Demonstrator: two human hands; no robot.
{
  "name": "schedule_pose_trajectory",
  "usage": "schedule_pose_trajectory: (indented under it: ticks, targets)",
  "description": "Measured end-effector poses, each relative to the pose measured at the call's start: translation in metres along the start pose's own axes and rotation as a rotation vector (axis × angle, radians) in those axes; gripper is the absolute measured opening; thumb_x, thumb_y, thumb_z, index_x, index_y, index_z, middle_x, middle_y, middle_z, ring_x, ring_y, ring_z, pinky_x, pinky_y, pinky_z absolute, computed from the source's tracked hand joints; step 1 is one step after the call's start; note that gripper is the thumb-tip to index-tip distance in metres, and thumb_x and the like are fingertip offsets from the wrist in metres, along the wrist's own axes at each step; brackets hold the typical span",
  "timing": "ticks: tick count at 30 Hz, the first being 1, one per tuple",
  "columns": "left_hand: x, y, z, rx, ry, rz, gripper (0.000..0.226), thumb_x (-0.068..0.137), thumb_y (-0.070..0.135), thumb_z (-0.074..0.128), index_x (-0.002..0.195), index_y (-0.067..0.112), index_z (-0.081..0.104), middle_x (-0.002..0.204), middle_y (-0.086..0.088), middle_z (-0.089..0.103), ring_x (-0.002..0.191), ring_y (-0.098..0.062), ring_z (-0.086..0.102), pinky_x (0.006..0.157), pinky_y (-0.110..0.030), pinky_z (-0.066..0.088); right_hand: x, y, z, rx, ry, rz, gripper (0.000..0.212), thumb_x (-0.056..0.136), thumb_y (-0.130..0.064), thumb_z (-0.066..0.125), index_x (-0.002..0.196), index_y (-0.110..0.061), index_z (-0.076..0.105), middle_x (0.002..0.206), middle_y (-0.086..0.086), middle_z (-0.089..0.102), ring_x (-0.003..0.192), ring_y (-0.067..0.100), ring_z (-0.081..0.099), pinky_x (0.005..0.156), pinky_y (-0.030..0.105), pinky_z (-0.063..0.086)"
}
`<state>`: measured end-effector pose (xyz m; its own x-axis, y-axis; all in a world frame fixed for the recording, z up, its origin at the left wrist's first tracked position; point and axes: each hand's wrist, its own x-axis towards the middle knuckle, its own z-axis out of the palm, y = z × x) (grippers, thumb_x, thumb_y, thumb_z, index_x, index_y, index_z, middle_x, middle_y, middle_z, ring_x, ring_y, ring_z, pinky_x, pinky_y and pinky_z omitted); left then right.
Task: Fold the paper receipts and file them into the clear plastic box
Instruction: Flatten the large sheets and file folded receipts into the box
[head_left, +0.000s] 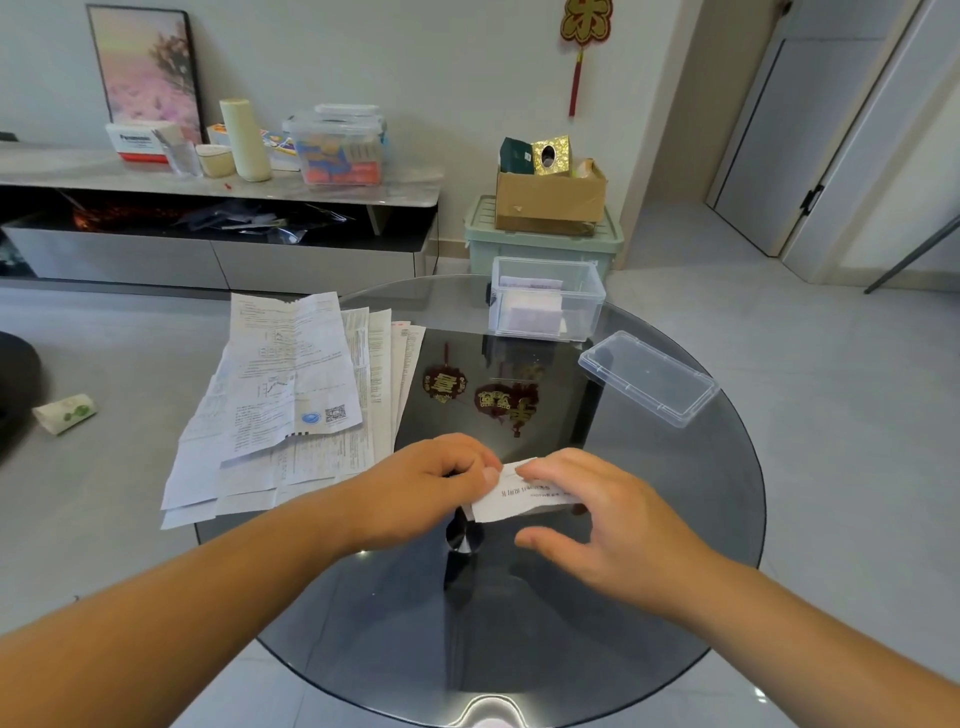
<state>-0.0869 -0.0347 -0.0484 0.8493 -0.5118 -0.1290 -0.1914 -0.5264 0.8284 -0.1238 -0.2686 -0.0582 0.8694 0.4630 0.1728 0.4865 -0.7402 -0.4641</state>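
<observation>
Left section of the table (519, 649): a fanned stack of unfolded receipts (291, 395) lies flat, partly overhanging the glass edge. These sheets remain to be folded and filed.

Centre: the left hand (426, 483) has its fingers curled and pinches the left end of one narrow receipt (519, 493), held just above the glass. This receipt appears already folded down to a strip.

Right of centre: the right hand (597, 519) lays its fingers, nearly straight, across the top of the strip, with the thumb spread apart below it and not touching the paper.

Rear right: the clear plastic box (545, 301) stands open and already contains several folded papers. Its lid (649, 376) lies beside it.

Status: task in progress; most of the stack is outstanding.
</observation>
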Motion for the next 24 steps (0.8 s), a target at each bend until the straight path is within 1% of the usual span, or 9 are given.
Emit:
schedule_pose_trajectory:
  ticks: [2, 5, 7, 9, 12, 14, 17, 19, 24]
  targets:
    - [0.001, 0.002, 0.000, 0.001, -0.001, -0.007, 0.033, 0.103, 0.031, 0.050, 0.094, 0.005, 0.069, 0.113, 0.017, 0.060, 0.097, -0.005, 0.059, 0.088, -0.024, 0.050, 0.001, 0.001, 0.002, -0.030, 0.024, -0.004, 0.042, 0.092, -0.057, 0.057, 0.131, -0.041, 0.055, 0.119, -0.026, 0.056, 0.110, -0.001, 0.051, 0.081, 0.016, 0.046]
    - [0.000, 0.002, 0.000, 0.028, 0.002, -0.011, 0.033, 0.104, 0.032, 0.049, 0.099, 0.008, 0.070, 0.112, 0.016, 0.060, 0.099, -0.006, 0.059, 0.093, -0.029, 0.050, 0.005, 0.001, 0.003, 0.015, 0.061, 0.022, 0.026, 0.098, -0.046, 0.053, 0.120, -0.038, 0.065, 0.110, -0.024, 0.061, 0.102, -0.002, 0.054, 0.076, 0.015, 0.045]
    - [-0.002, 0.003, 0.000, 0.029, 0.025, -0.016, 0.036, 0.104, 0.044, 0.042, 0.104, 0.020, 0.069, 0.110, 0.013, 0.061, 0.103, -0.007, 0.059, 0.097, -0.034, 0.049, 0.009, 0.000, 0.002, 0.063, 0.088, 0.050, 0.022, 0.100, -0.042, 0.050, 0.109, -0.035, 0.068, 0.101, -0.020, 0.064, 0.094, 0.000, 0.056, 0.074, 0.019, 0.046]
    - [-0.003, 0.004, 0.000, -0.050, 0.080, -0.021, 0.043, 0.099, 0.061, 0.034, 0.108, 0.032, 0.065, 0.109, 0.012, 0.064, 0.106, -0.010, 0.060, 0.100, -0.037, 0.047, 0.016, 0.001, 0.002, 0.085, 0.087, 0.104, 0.023, 0.100, -0.046, 0.047, 0.112, -0.036, 0.065, 0.102, -0.020, 0.063, 0.092, 0.001, 0.055, 0.072, 0.021, 0.043]
    - [-0.001, 0.004, 0.002, -0.110, 0.166, -0.019, 0.046, 0.087, 0.073, 0.048, 0.121, 0.043, 0.054, 0.114, 0.017, 0.063, 0.107, 0.000, 0.059, 0.099, -0.032, 0.049, 0.026, 0.002, 0.006, 0.139, 0.086, 0.234, 0.044, 0.095, -0.053, 0.054, 0.136, -0.038, 0.046, 0.117, -0.019, 0.057, 0.093, 0.003, 0.052, 0.079, 0.022, 0.042]
    - [-0.001, 0.003, 0.005, 0.050, 0.177, 0.010, 0.064, 0.082, 0.066, 0.063, 0.137, 0.041, 0.041, 0.124, 0.020, 0.054, 0.111, 0.008, 0.054, 0.099, -0.024, 0.049, 0.030, 0.000, 0.008, 0.165, 0.086, 0.285, 0.066, 0.090, -0.053, 0.064, 0.145, -0.040, 0.031, 0.128, -0.014, 0.052, 0.108, 0.009, 0.053, 0.090, 0.029, 0.047]
    - [-0.003, -0.002, 0.008, 0.286, 0.165, 0.108, 0.074, 0.084, 0.047, 0.074, 0.145, 0.041, 0.032, 0.137, 0.016, 0.045, 0.124, 0.003, 0.045, 0.104, -0.023, 0.043, 0.033, -0.004, 0.011, 0.072, 0.058, 0.314, 0.082, 0.083, -0.050, 0.072, 0.148, -0.038, 0.023, 0.138, -0.012, 0.044, 0.124, 0.014, 0.047, 0.102, 0.040, 0.046]
    - [-0.002, -0.006, 0.009, 0.387, 0.149, 0.159, 0.073, 0.083, 0.045, 0.075, 0.143, 0.043, 0.034, 0.138, 0.016, 0.043, 0.124, -0.003, 0.044, 0.104, -0.026, 0.042, 0.033, -0.004, 0.012, 0.042, 0.078, 0.330, 0.078, 0.081, -0.049, 0.075, 0.141, -0.039, 0.027, 0.127, -0.012, 0.047, 0.118, 0.015, 0.047, 0.101, 0.041, 0.046]
    - [0.004, -0.010, 0.008, 0.471, 0.111, 0.179, 0.054, 0.086, 0.049, 0.069, 0.133, 0.048, 0.044, 0.133, 0.018, 0.039, 0.122, -0.007, 0.038, 0.106, -0.033, 0.038, 0.027, -0.002, 0.014, 0.051, 0.136, 0.319, 0.047, 0.080, -0.044, 0.076, 0.107, -0.039, 0.038, 0.113, -0.014, 0.039, 0.109, 0.013, 0.040, 0.095, 0.037, 0.043]
